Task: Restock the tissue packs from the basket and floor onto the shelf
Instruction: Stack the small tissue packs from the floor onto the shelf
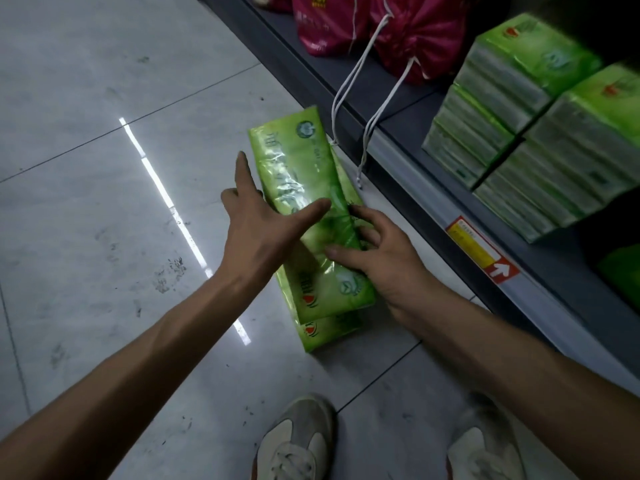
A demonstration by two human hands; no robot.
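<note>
Two long green tissue packs lie stacked on the tiled floor beside the shelf. The top tissue pack [294, 168] sits askew over the lower tissue pack [329, 332]. My left hand [256, 233] is spread over the top pack's left side, fingers straight, thumb lying across its top. At the pack's right edge, my right hand [384, 258] grips it with curled fingers and the thumb on top. More green tissue packs [512, 109] stand stacked on the bottom shelf [415, 188] to the right. No basket is in view.
Red drawstring bags [415, 36] sit further along the shelf, and their white cords [367, 133] hang over the shelf edge close to the floor packs. A red and yellow price label [481, 251] is on the shelf rail. My shoes [298, 441] are at the bottom.
</note>
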